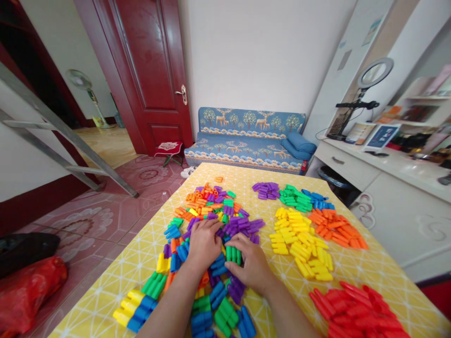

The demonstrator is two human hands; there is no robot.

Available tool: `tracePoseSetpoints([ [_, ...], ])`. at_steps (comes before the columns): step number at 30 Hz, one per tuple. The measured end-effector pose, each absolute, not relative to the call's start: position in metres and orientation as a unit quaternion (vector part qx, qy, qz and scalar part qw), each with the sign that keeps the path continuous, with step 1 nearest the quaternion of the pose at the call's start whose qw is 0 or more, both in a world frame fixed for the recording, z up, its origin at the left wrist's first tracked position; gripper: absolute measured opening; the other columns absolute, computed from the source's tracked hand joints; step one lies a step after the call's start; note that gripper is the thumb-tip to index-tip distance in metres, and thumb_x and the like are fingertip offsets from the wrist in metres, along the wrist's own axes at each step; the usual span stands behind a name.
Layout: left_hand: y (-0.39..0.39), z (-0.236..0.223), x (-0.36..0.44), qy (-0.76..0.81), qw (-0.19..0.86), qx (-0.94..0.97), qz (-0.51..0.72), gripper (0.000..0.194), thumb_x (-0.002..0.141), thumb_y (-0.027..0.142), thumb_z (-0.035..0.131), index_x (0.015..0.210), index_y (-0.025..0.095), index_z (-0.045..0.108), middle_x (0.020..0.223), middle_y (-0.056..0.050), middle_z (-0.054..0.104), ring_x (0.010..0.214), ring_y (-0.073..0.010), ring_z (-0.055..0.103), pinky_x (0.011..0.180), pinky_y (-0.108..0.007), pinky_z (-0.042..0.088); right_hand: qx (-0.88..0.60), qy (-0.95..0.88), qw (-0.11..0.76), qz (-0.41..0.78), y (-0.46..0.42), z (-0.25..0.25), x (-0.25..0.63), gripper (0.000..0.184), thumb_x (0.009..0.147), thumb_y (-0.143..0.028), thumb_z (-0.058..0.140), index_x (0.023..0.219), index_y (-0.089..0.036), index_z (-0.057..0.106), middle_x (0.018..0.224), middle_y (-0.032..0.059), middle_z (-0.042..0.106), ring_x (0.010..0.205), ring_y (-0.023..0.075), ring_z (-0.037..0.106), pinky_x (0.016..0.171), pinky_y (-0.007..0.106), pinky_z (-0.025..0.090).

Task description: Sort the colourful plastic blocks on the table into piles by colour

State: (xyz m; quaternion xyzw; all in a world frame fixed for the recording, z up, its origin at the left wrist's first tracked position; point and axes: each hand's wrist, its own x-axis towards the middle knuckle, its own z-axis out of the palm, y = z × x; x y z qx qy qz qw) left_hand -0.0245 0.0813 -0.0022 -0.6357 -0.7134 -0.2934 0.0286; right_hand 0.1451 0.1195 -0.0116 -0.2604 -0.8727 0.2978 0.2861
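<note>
A mixed heap of tube-shaped plastic toy blocks, including purple blocks (239,226) and orange blocks (200,203), spreads over the left half of the table. My left hand (206,241) rests over the heap's middle, its fingers bent and close together; what lies under them is hidden. Just right of it, my right hand (252,263) has thumb and fingers around a green block (233,254) of joined tubes. Blue blocks (218,265) lie between the hands. Nearer me are more green blocks (225,314) and a yellow-and-blue row (134,310).
Single-colour piles lie on the right of the yellow tablecloth (257,310): yellow (299,239), orange (338,227), red (359,312), green (295,198), blue (319,199) and purple (266,190). Beyond are a blue sofa (246,141), a white cabinet (398,206) and a ladder (70,136).
</note>
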Motion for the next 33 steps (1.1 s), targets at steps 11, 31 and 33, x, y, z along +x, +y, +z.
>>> tracePoseSetpoints([
  [11,0.084,-0.006,-0.028,-0.76,0.015,-0.594,-0.263,0.034,0.073,0.02,0.056,0.104,0.019,0.071,0.102,-0.011,0.066,0.101,-0.0293,0.059,0.09,-0.041,0.045,-0.482,-0.835,0.235,0.121,0.116,-0.021,0.135,0.036,0.083,-0.036,0.056,0.115,-0.02,0.064,0.107,0.012,0.063,0.085,0.0261,0.065,0.069,0.035,0.049],
  [31,0.073,0.006,-0.036,-0.669,-0.114,-0.687,-0.261,0.077,0.059,0.01,0.058,0.135,0.024,0.054,0.122,-0.009,0.066,0.109,-0.0286,0.062,0.097,-0.041,0.046,-0.399,-0.765,0.332,0.381,0.126,-0.027,0.134,0.046,0.067,-0.012,0.055,0.11,-0.026,0.064,0.1,0.0001,0.073,0.096,0.0201,0.068,0.086,0.034,0.051],
  [33,0.073,0.007,-0.037,-0.672,-0.123,-0.682,-0.262,0.078,0.058,0.01,0.059,0.134,0.024,0.055,0.121,-0.008,0.067,0.108,-0.0286,0.063,0.097,-0.04,0.046,-0.397,-0.76,0.33,0.394,0.128,-0.03,0.134,0.049,0.066,-0.011,0.055,0.111,-0.026,0.065,0.098,0.0002,0.073,0.094,0.0201,0.068,0.085,0.034,0.052],
])
